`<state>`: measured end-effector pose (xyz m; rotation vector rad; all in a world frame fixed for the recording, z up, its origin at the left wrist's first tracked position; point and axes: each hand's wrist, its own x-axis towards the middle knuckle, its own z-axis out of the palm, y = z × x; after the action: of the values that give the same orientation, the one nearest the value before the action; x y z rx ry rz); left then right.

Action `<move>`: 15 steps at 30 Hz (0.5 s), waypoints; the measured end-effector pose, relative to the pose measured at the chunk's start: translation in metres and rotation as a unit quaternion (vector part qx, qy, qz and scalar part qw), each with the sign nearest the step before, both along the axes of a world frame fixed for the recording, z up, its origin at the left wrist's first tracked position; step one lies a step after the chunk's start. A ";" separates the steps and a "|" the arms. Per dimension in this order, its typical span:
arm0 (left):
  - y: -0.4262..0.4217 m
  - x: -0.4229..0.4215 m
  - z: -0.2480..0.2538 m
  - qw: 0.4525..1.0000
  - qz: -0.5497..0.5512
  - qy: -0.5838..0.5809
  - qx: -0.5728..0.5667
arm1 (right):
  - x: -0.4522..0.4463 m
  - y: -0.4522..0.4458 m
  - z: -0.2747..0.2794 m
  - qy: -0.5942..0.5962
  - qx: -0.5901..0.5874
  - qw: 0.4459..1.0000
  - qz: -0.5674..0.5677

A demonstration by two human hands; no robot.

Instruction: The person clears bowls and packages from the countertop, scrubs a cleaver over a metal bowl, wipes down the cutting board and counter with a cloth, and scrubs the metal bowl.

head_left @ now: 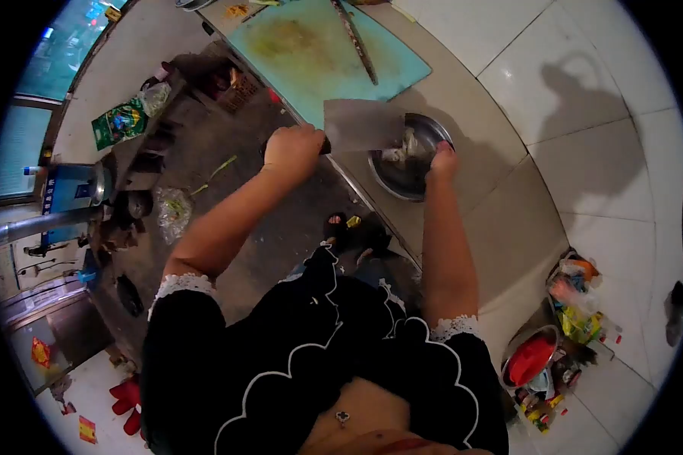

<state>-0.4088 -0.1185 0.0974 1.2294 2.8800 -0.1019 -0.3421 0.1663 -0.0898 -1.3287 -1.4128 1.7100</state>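
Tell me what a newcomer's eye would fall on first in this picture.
Probably the broad cleaver in the left hand, its blade reaching across the edge of a metal bowl of pale pieces gripped by the right hand. Next, perhaps, the turquoise cutting board at the top, with a long dark rod on it, and the bright red item at lower right.
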 end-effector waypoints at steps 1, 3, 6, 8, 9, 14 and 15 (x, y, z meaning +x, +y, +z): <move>0.001 0.000 0.000 1.000 -0.008 -0.001 0.005 | -0.005 -0.001 -0.002 0.063 -0.102 0.992 -0.049; 0.005 -0.003 -0.004 1.000 -0.022 0.004 0.006 | -0.006 -0.001 0.014 0.175 -0.299 0.936 -0.058; 0.016 -0.003 -0.007 0.999 -0.028 -0.012 -0.021 | 0.000 -0.017 0.084 0.259 -0.372 0.889 0.059; 0.025 0.000 -0.007 0.998 -0.028 -0.044 -0.030 | 0.004 -0.039 0.116 0.270 -0.418 0.843 0.202; 0.030 0.003 -0.004 0.997 -0.032 -0.067 -0.026 | 0.007 -0.043 0.123 0.273 -0.438 0.812 0.270; 0.042 0.007 -0.001 0.993 -0.035 -0.112 -0.017 | 0.018 -0.012 0.073 0.143 -0.217 0.934 0.244; 0.041 0.005 0.002 0.993 -0.032 -0.109 -0.018 | 0.022 -0.007 0.072 0.090 -0.156 0.958 0.221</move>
<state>-0.4034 -0.0778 0.0994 1.2418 2.6430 -0.0184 -0.3206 0.1592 -0.0174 -1.0189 -1.4517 2.3657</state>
